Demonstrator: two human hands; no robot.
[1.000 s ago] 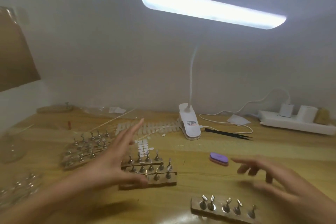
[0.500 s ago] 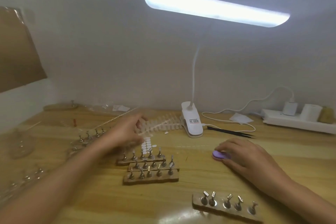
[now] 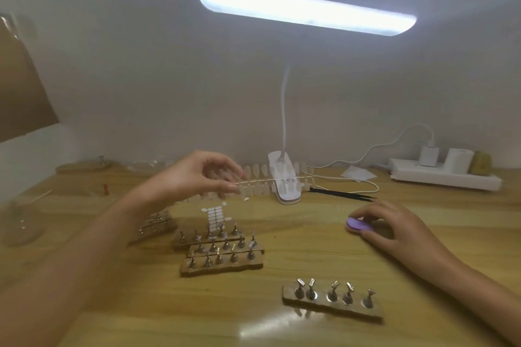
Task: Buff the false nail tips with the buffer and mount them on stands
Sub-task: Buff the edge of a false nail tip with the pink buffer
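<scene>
The left hand [image 3: 194, 177] is raised over the far middle of the table [image 3: 310, 251], its thumb and forefinger closed in a pinch on the left end of a clear strip of false nail tips [image 3: 258, 181]. The strip runs rightward from the pinch, across the front of the white clip lamp [image 3: 284, 187]. The right hand [image 3: 394, 229] is low at the right side, its fingers curled over the purple buffer [image 3: 357, 225], gripping it; whether the buffer rests on the table cannot be told. Between the two hands, three wooden blocks of metal stands [image 3: 222, 251] sit side by side, none carrying a tip. A sheet of white adhesive tabs [image 3: 215, 214] lies just beyond them. A fourth block with five stands [image 3: 332, 300] lies nearer, to the right. More stands show dimly behind the left forearm. Black tweezers [image 3: 344, 195] lie right of the lamp's base, and a white power strip [image 3: 439, 177] sits at the far right.
</scene>
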